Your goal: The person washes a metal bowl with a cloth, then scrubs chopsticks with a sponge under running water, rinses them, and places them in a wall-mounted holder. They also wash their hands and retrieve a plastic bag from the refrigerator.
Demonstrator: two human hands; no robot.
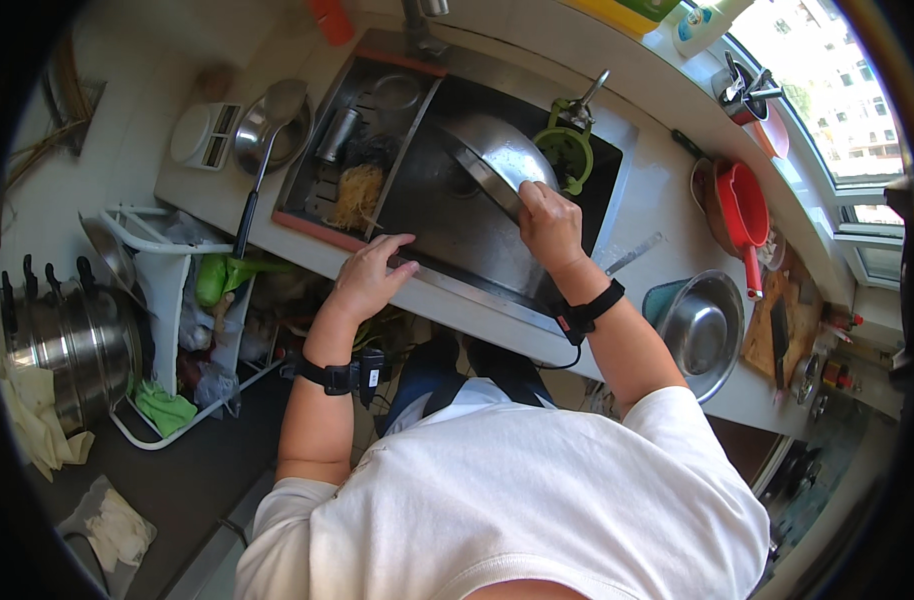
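Observation:
My right hand (551, 225) grips the rim of a shiny metal basin (502, 154), which is tilted on its side over the larger bowl of a dark double sink (457, 259). Fingers apart, my left hand (374, 276) is at the sink's front edge and holds nothing. Just beyond it, in the smaller sink bowl, lies a heap of pale yellow shreds (358, 196) beside a metal cylinder (338, 135) and a dark clump. A green strainer basket (566, 154) sits in the back right corner of the larger bowl, partly behind the basin.
Left of the sink are a metal bowl with a ladle (256, 180) and a white kitchen scale (202, 136). To the right stand another metal basin (701, 337), a red saucepan (743, 210) and a wooden cutting board (802, 307) with a knife (779, 337). The faucet (421, 34) is behind.

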